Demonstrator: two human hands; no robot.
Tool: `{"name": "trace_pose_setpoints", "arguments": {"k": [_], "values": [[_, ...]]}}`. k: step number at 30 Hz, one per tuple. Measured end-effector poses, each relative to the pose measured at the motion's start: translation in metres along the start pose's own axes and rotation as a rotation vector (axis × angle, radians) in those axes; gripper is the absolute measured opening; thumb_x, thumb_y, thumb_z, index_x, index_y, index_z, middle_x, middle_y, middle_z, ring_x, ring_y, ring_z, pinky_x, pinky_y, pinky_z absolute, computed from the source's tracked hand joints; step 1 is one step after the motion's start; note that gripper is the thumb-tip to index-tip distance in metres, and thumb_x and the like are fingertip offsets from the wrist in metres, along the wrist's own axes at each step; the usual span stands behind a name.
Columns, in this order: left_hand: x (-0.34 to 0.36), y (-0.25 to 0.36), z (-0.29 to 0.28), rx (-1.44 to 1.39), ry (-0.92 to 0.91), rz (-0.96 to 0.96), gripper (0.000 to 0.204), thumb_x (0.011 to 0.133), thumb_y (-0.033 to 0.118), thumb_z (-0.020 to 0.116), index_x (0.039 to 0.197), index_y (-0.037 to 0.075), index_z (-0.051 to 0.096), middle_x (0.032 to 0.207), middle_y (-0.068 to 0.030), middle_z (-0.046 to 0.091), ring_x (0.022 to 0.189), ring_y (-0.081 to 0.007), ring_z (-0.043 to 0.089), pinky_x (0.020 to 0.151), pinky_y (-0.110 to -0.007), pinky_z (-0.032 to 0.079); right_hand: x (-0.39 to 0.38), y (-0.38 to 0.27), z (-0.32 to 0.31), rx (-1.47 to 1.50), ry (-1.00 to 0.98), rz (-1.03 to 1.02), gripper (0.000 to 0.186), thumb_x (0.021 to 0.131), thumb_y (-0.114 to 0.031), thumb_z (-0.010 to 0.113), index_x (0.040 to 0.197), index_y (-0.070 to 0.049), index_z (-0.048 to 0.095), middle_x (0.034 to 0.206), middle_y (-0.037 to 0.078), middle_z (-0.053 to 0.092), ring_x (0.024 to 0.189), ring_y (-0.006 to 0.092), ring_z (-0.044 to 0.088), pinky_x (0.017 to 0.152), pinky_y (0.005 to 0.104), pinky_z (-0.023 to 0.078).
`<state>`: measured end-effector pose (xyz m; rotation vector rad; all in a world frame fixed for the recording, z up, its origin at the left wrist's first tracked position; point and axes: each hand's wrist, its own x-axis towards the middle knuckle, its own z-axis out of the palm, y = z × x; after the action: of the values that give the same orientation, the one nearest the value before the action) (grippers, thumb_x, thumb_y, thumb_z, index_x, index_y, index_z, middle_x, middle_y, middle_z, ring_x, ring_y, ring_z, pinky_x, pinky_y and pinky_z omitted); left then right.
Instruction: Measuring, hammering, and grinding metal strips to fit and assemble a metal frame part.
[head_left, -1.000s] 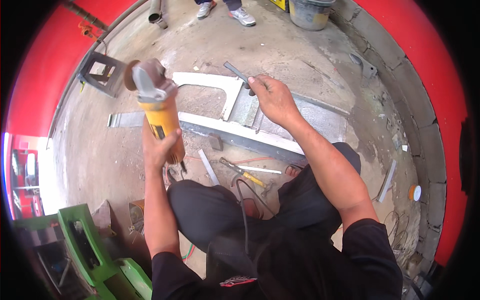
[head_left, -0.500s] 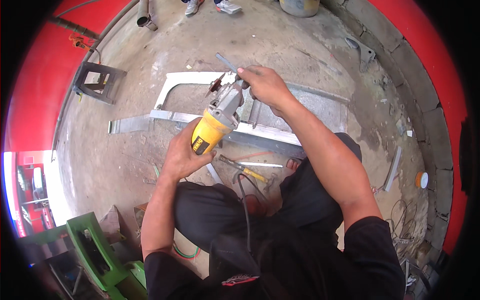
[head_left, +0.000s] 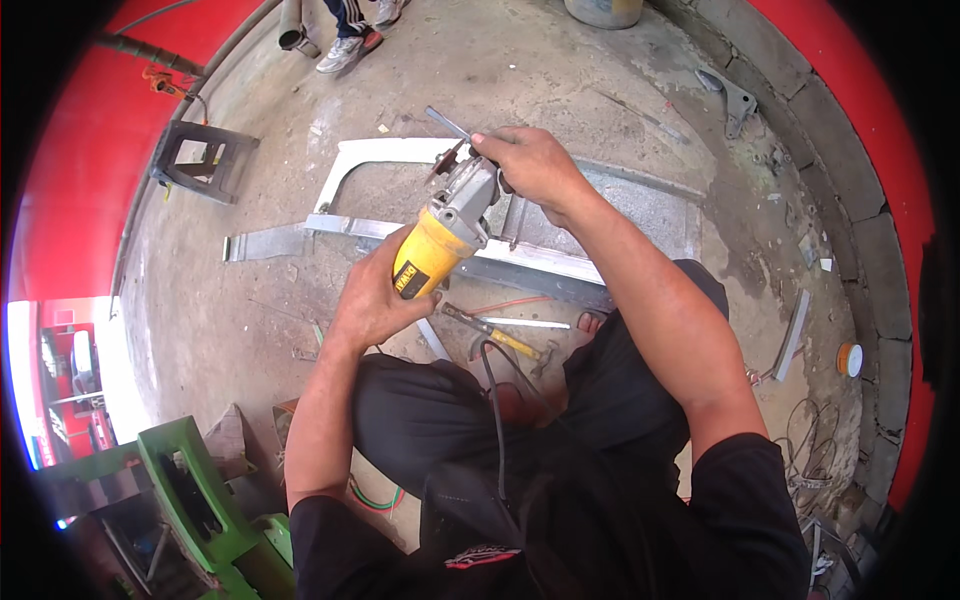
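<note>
My left hand (head_left: pixel 375 300) is wrapped round the yellow body of an angle grinder (head_left: pixel 445 245), which tilts up and away from me. Its worn dark disc (head_left: pixel 446 162) is at the far left of the grey gear head. Closed beside that head, my right hand (head_left: pixel 535 168) pinches a thin grey metal bar (head_left: pixel 443 121) that sticks out to the upper left, past the disc. I cannot tell whether bar and disc touch. Beneath the grinder, a silvery door-like metal frame (head_left: pixel 385 150) lies on the concrete floor. The grinder's black cord (head_left: pixel 497 430) runs over my lap.
A hammer (head_left: pixel 512 342) with a yellow handle lies before my feet. Around me are a metal strip (head_left: pixel 265 243), a dark stool (head_left: pixel 207 163), a green machine frame (head_left: pixel 190 490) and a round orange tub (head_left: pixel 850 360). Another person's shoe (head_left: pixel 345 53) shows at the far edge.
The other person's feet have stepped to the left and nearer. My hands and the grinder keep nearly the same pose; the view has shifted slightly.
</note>
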<state>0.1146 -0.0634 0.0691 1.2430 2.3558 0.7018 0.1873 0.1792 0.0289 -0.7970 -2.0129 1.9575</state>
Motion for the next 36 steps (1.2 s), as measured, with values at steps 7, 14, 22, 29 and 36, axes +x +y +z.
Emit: {"name": "trace_pose_setpoints", "arguments": {"k": [7,14,22,29,36], "values": [[-0.001,0.002,0.0,-0.002,-0.015,-0.017,0.078,0.065,0.018,0.079,0.136,0.002,0.051,0.117,-0.0195,0.066,0.11,-0.0314,0.065,0.096,-0.039,0.049,-0.005,-0.003,0.002,-0.022,0.021,-0.027,0.039,0.095,-0.034,0.062,0.111,0.001,0.071,0.085,0.006,0.067,0.074,0.0128,0.057,0.068,0.0296,0.046],[-0.001,0.001,0.001,-0.018,-0.015,-0.034,0.079,0.064,0.018,0.08,0.136,0.002,0.051,0.116,-0.0196,0.067,0.109,-0.031,0.065,0.096,-0.039,0.048,-0.009,-0.005,0.002,-0.007,0.023,-0.014,0.042,0.093,-0.037,0.063,0.11,0.001,0.072,0.093,0.013,0.07,0.085,0.0203,0.063,0.077,0.0333,0.048],[0.0,0.002,-0.001,-0.039,-0.035,-0.05,0.077,0.064,0.017,0.08,0.135,0.002,0.052,0.115,-0.0194,0.067,0.108,-0.0296,0.065,0.095,-0.039,0.049,-0.009,-0.007,0.002,-0.016,0.015,0.015,0.043,0.091,-0.038,0.063,0.113,-0.002,0.072,0.106,0.018,0.072,0.097,0.0257,0.068,0.086,0.0349,0.05],[-0.002,-0.002,-0.001,-0.039,-0.021,-0.081,0.079,0.063,0.017,0.081,0.135,0.002,0.052,0.115,-0.0191,0.068,0.107,-0.0284,0.066,0.095,-0.039,0.049,0.011,0.017,-0.011,0.192,-0.144,0.057,0.04,0.092,-0.031,0.061,0.11,0.004,0.07,0.081,0.012,0.064,0.075,0.0188,0.06,0.07,0.0339,0.048],[-0.005,0.002,-0.005,-0.026,-0.014,-0.063,0.078,0.065,0.02,0.079,0.135,0.003,0.051,0.119,-0.021,0.065,0.112,-0.0377,0.063,0.097,-0.042,0.049,-0.015,-0.008,-0.023,0.007,-0.225,0.085,0.037,0.1,-0.024,0.051,0.126,0.0,0.063,0.091,0.01,0.063,0.074,0.0144,0.058,0.071,0.0294,0.049]]}}
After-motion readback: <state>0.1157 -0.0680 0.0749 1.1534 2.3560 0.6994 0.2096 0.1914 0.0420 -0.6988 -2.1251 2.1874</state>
